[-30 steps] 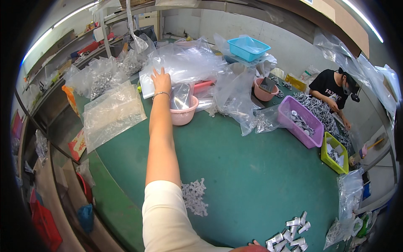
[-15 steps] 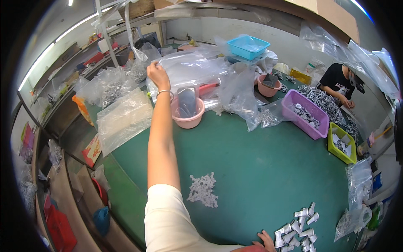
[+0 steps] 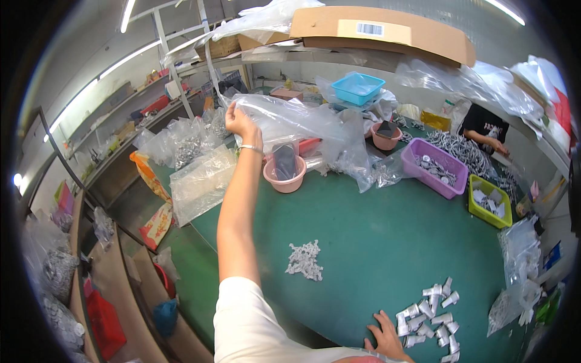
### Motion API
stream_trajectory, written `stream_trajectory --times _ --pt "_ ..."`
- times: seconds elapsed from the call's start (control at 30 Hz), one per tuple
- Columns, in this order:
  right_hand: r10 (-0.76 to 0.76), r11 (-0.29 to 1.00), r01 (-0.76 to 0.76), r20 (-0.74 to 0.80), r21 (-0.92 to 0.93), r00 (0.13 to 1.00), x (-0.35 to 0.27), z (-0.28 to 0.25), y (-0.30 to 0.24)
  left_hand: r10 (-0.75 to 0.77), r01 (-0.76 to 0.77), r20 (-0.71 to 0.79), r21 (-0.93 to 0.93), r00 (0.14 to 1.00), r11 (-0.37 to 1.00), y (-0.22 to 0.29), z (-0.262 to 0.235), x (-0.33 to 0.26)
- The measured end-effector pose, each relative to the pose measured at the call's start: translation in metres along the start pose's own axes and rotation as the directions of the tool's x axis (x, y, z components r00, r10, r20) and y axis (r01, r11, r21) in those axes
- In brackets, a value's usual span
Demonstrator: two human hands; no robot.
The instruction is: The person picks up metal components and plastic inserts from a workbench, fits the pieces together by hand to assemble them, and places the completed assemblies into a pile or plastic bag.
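Plastic bag [image 3: 284, 118] pinched shut in left hand [image 3: 239, 121], lifted at far side of table [image 3: 363, 242] above pink bowl [image 3: 284, 178]. Right hand [image 3: 385, 334] flat, fingers spread, beside metal clips [image 3: 431, 314]. Risk: dragging bag likely tips bowl or snags neighbouring bags. White pile [image 3: 304, 261] mid-table; purple bin [image 3: 436, 174], yellow bin [image 3: 490, 202] well right.

Left hand [image 3: 238, 123] grips clear plastic bag [image 3: 284, 121]; right hand [image 3: 386, 334] flat by metal parts [image 3: 431, 317]
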State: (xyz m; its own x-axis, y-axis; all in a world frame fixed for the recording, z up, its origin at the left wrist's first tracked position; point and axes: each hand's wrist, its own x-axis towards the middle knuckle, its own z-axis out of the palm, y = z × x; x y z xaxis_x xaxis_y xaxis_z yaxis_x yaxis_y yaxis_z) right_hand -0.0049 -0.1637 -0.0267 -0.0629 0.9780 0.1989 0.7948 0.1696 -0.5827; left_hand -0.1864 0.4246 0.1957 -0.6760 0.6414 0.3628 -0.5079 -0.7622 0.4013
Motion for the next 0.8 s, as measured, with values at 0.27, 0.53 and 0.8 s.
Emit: stream_trajectory --times 0.27,0.53,0.8 --pt "-0.002 1.000 0.003 -0.112 0.014 0.994 0.001 -0.003 -0.016 -0.529 0.644 0.405 -0.230 0.745 0.730 0.135 -0.054 -0.062" --pt "0.498 -0.178 0.174 -0.064 0.968 0.865 0.021 -0.021 -0.015 -0.765 0.929 0.547 -0.068 0.339 0.363 0.201 -0.124 -0.237" --pt "0.553 0.296 0.177 -0.320 0.939 0.770 0.014 -0.075 0.005 -0.470 -0.318 0.739 0.647 0.482 0.693 0.232 -0.123 -0.304"
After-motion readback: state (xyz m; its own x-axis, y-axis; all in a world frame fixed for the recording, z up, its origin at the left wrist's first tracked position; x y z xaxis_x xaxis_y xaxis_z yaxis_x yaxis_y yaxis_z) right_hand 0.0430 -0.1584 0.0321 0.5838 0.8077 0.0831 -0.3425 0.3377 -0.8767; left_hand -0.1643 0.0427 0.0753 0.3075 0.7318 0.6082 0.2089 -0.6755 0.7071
